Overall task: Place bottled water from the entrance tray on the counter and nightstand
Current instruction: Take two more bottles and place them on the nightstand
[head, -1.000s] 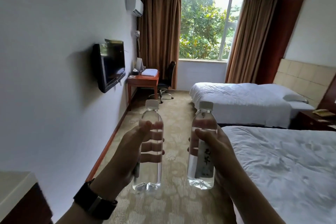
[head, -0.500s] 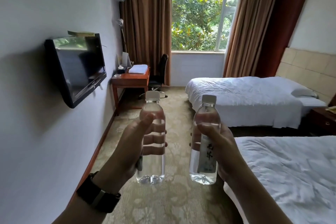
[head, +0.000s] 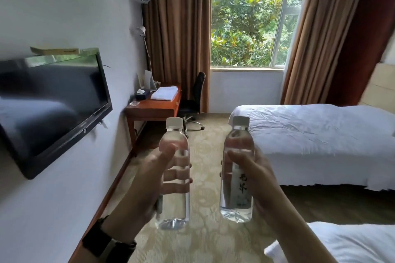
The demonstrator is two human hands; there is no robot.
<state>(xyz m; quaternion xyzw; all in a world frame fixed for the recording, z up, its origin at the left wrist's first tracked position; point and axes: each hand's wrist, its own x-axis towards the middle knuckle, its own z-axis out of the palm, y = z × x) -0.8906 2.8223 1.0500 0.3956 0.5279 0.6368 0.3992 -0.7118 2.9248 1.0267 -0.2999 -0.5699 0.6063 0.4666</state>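
I hold two clear water bottles upright in front of me, each with a white cap. My left hand (head: 147, 179) grips the left bottle (head: 174, 209) around its middle, fingers showing through the plastic. My right hand (head: 254, 175) grips the right bottle (head: 237, 141), whose white label with dark characters faces me. Both bottles hang above the patterned carpet, a hand's width apart. The wooden desk (head: 152, 110) stands ahead on the left against the wall. No nightstand or tray shows in this view.
A wall-mounted TV (head: 53, 100) juts out on the left. On the desk lie a folded white towel (head: 164, 94) and a tissue box (head: 142, 94); a black office chair (head: 195, 100) stands beside it. Two white beds (head: 320, 134) fill the right; a carpeted aisle (head: 205, 156) runs between.
The view has moved forward along the aisle: the TV, desk and far bed are closer and larger. Both hands keep the bottles in the same grip.
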